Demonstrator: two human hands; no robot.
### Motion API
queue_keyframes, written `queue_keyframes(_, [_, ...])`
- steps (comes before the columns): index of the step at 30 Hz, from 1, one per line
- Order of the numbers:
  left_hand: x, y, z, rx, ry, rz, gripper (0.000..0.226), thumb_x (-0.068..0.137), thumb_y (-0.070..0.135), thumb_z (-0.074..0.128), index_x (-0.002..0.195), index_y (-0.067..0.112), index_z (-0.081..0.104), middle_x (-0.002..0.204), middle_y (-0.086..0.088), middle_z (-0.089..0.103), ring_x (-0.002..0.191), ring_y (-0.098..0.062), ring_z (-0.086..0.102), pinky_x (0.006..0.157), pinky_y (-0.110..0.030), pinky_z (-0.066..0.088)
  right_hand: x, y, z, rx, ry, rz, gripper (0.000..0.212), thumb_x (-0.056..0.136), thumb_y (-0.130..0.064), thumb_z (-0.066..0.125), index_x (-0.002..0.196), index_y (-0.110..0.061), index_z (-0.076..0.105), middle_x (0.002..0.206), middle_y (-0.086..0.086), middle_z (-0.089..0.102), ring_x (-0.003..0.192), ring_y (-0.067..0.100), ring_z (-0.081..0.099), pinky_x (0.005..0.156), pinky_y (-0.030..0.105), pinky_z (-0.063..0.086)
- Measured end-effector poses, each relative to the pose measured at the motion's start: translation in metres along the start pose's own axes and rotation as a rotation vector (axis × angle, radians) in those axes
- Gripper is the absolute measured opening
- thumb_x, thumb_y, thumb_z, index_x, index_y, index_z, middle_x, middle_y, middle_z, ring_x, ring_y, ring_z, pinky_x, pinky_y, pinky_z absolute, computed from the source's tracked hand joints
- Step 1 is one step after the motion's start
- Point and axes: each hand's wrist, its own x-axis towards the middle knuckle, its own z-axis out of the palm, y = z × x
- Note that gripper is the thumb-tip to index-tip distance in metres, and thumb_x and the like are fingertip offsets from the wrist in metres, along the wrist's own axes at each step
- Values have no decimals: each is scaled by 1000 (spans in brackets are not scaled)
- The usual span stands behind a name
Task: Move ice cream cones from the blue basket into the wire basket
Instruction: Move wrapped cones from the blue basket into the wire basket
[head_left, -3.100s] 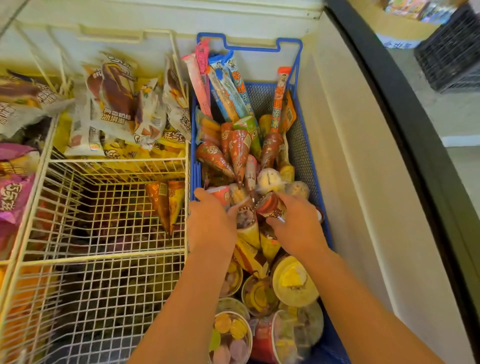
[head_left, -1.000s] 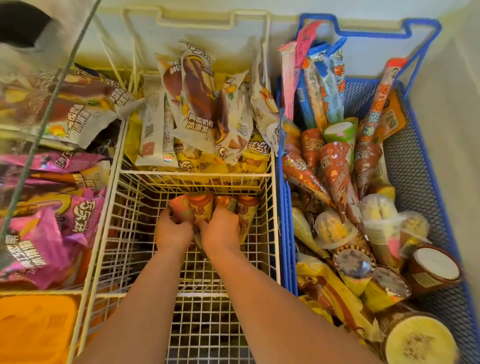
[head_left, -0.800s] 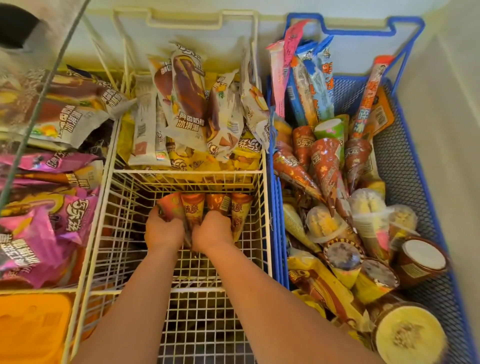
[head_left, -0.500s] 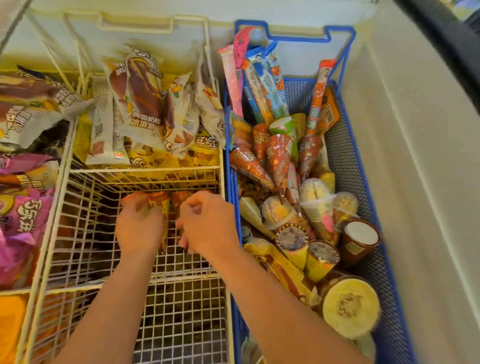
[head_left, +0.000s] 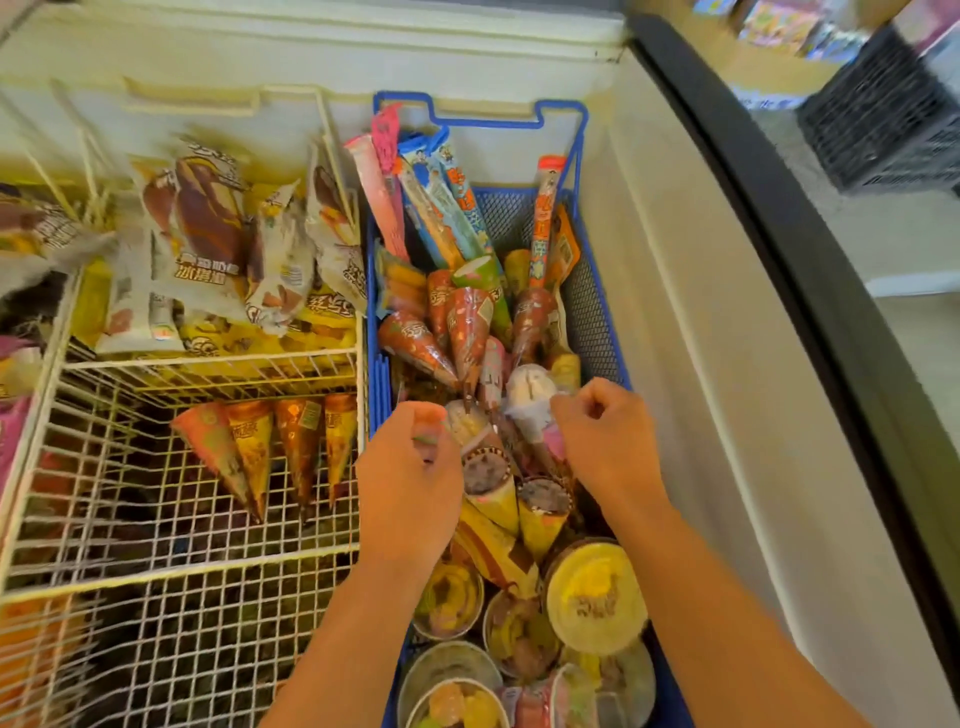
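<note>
Four wrapped cones lie side by side in the white wire basket, tips pointing toward me. The blue basket to its right holds several brown wrapped cones, two yellow cones with chocolate tops and a white dome-topped cone. My left hand hovers over the blue basket's left side, fingers loosely curled, holding nothing. My right hand is beside the dome-topped cone, its fingertips at the wrapper, gripping nothing that I can see.
Long tube ices stand at the back of the blue basket and round tubs fill its near end. Wrapped ice cream bars are piled behind the wire basket's divider. The freezer's inner wall and black rim run along the right.
Both hands let go of cones in the wire basket and moved right over the blue basket. Four cones now lie in the wire basket, up from two.
</note>
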Motion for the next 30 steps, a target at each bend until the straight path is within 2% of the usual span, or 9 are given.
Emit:
queue_keyframes(3, [18, 5, 12, 71, -10, -33, 18, 95, 22, 58, 112, 21, 62, 94, 10, 64, 78, -4, 60, 67, -18, 45, 12, -10, 11, -1, -150, 19, 12, 86, -28, 61, 81, -19, 58, 81, 6, 70, 75, 24, 68, 72, 48, 58])
queue_keyframes(7, [54, 9, 21, -141, -17, -320, 34, 90, 19, 60, 123, 9, 62, 99, -2, 69, 87, -18, 62, 88, -39, 54, 26, -23, 25, -11, -234, -22, 30, 89, -29, 62, 115, -13, 62, 92, 6, 72, 88, 26, 70, 81, 42, 57])
queue_keyframes(10, [74, 7, 26, -243, -1, -423, 47, 91, 19, 60, 133, -2, 56, 106, -22, 70, 105, -35, 66, 96, -50, 52, 33, -33, 31, -76, -127, -97, 26, 89, -31, 62, 109, -14, 66, 77, -3, 69, 76, 20, 69, 68, 28, 53])
queue_keyframes(12, [86, 8, 30, -322, 13, -490, 31, 90, 14, 58, 109, -9, 62, 90, -23, 66, 91, -33, 65, 91, -50, 55, 43, -43, 42, -35, -145, -75, 29, 89, -27, 62, 110, -7, 65, 85, 7, 72, 77, 31, 71, 73, 44, 58])
queue_keyframes(14, [97, 13, 34, -467, 8, -621, 13, 91, 12, 56, 86, 1, 55, 80, -16, 62, 71, -27, 61, 70, -41, 57, 54, -53, 57, -59, -192, -67, 36, 88, -23, 63, 113, 3, 60, 93, 18, 71, 78, 37, 71, 74, 52, 58])
queue_keyframes(18, [118, 16, 45, -601, -92, -769, 17, 98, 18, 54, 100, 1, 57, 68, -11, 55, 50, -16, 49, 31, -15, 40, 73, -61, 83, -139, -287, 15, 41, 87, -33, 66, 102, 3, 59, 98, 24, 69, 82, 39, 71, 73, 50, 60])
queue_keyframes(24, [131, 5, 56, -512, -133, -770, 18, 97, 15, 52, 80, 10, 52, 67, -4, 50, 51, -13, 46, 30, -12, 34, 88, -62, 93, -282, -242, -2, 36, 74, -39, 76, 78, -11, 54, 90, 14, 66, 90, 35, 68, 64, 37, 53])
queue_keyframes(28, [121, 8, 59, -401, -68, -622, 27, 94, 16, 50, 110, -5, 58, 86, -23, 63, 53, -24, 53, 36, -25, 40, 84, -53, 88, -220, -161, -43, 37, 70, -38, 77, 67, -11, 53, 68, 4, 58, 73, 29, 62, 49, 28, 36])
queue_keyframes(30, [112, 16, 56, -248, -4, -517, 40, 93, 24, 56, 119, -6, 55, 110, -27, 65, 79, -36, 66, 57, -43, 57, 79, -50, 81, -81, -160, -45, 37, 70, -35, 78, 71, -2, 63, 70, 11, 67, 71, 30, 66, 52, 37, 49])
